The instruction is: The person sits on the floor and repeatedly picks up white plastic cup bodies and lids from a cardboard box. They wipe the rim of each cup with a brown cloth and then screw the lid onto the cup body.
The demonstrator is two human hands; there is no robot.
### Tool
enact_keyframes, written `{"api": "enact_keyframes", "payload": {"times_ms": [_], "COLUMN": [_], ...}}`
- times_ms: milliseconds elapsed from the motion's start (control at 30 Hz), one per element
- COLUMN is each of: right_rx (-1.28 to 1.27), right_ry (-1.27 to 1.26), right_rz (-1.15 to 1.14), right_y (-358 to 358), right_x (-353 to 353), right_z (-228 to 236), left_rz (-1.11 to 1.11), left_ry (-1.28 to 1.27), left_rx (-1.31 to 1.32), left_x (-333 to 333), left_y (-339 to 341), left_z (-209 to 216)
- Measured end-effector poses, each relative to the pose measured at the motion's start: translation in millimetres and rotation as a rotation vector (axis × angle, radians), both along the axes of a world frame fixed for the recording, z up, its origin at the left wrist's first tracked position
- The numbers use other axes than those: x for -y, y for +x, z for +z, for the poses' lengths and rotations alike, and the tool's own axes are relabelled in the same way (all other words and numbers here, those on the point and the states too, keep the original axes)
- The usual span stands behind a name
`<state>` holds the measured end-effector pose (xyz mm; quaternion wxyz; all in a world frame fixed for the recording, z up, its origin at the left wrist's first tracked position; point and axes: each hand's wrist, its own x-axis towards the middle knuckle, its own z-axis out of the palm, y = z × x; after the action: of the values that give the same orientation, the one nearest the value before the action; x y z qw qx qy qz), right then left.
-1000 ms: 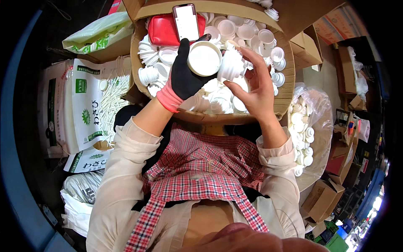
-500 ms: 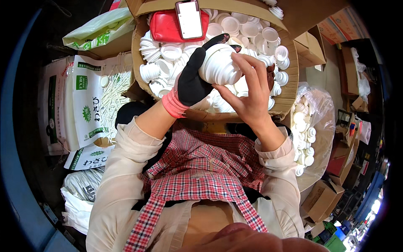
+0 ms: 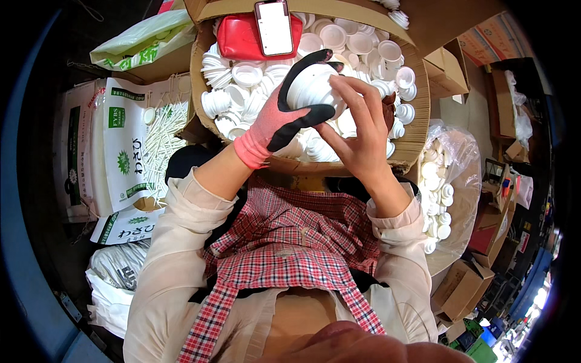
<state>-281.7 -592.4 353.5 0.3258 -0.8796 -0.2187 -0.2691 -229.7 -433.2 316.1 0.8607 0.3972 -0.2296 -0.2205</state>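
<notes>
My left hand point(image 3: 284, 115), in a pink glove with a black coated palm, is wrapped round a white ribbed plastic piece point(image 3: 312, 88) that looks like a stack of round caps. The thumb lies across its near side. My bare right hand point(image 3: 365, 124) touches the same piece from the right, with fingertips on its upper right side and the thumb at its lower edge. Beneath both hands, a large cardboard box point(image 3: 198, 97) holds many similar white round caps point(image 3: 247, 74), loose and nested.
A red pouch point(image 3: 235, 37) with a phone point(image 3: 274, 30) on it rests on the caps at the back. To the left is a white bag point(image 3: 124, 145) beside thin white sticks point(image 3: 162, 142). On the right, a clear plastic bag point(image 3: 466, 163) lines a box of small white parts point(image 3: 437, 209).
My left hand has turned round the white piece, and its thumb now crosses the near side. More of the pink glove back shows. The right hand stays at the piece's right side.
</notes>
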Motion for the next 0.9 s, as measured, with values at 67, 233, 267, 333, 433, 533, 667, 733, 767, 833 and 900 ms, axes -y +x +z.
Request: {"api": "enact_keyframes", "payload": {"times_ms": [67,233,267,333,433,533,667,733,767,833,900], "right_rx": [-0.067,-0.509,-0.581,-0.545,-0.501,-0.502,-0.779,-0.869,-0.746,-0.657,-0.357], "right_ry": [-0.011,1.069,1.060,1.013,0.859,0.978,0.797,0.903,0.828,0.931,0.873], "right_rz": [-0.034,-0.075,-0.149,-0.284,-0.276,-0.246,0.081,0.229,0.145,-0.214,-0.550], "right_y": [-0.6,22.5,21.4,26.9,30.8,33.2,24.8,3.4,-11.3,-46.9,-100.7], "right_x": [2.6,-4.9,-4.1,-11.5,-10.9,-9.7,20.5,50.9,70.3,135.8,229.0], "right_z": [3.3,-22.7,-25.7,-33.5,-30.9,-37.1,-32.4,-28.8,-31.9,-35.9,-62.8], "left_rz": [0.066,0.083,0.123,0.195,0.262,0.188,0.023,0.043,-0.050,-0.138,-0.155], "left_ry": [0.070,0.155,0.229,0.349,0.431,0.366,0.165,0.324,0.199,0.170,0.140], "left_rx": [-0.013,0.118,0.212,0.329,0.371,0.190,-0.111,0.260,0.117,-0.051,0.025], "left_x": [2.8,15.0,18.1,18.3,17.5,23.8,22.1,26.3,25.1,27.0,17.5], "left_y": [-0.2,-7.7,-8.9,-9.9,-7.8,-7.7,10.1,3.3,1.8,2.5,8.1], "left_z": [2.9,-4.8,-8.0,-17.4,-41.5,-49.8,-53.5,-17.1,-27.3,-51.6,-59.3]}}
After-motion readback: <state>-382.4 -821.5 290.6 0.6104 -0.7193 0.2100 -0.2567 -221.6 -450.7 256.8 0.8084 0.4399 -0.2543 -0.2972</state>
